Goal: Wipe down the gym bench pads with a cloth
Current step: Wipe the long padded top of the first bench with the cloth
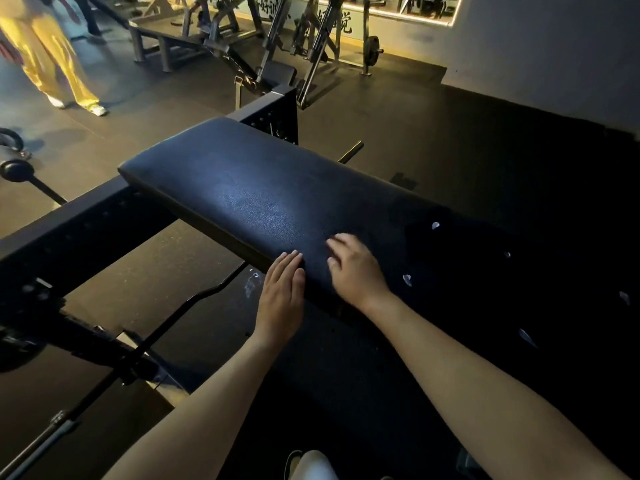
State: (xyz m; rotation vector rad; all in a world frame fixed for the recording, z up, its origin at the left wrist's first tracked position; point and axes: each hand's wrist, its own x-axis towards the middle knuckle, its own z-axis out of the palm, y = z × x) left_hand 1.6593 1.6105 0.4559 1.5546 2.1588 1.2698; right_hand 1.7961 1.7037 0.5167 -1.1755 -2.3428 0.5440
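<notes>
A long black padded bench pad [249, 188] runs from upper left to lower right across the middle. My left hand [282, 292] lies flat against the pad's near edge, fingers straight and holding nothing. My right hand [356, 268] rests on top of the pad just right of it, fingers slightly spread and a little blurred, also holding nothing. The pad's right end is very dark, with several pale spots [407, 279] on it; I cannot tell whether that is a cloth. No cloth shows in either hand.
A black steel frame beam [79, 230] crosses at the left, with a curved bar [194, 303] on the floor below. Weight machines [277, 46] stand at the back. A person in yellow trousers [52, 57] walks at the far left. My pale shoe [311, 465] is at the bottom.
</notes>
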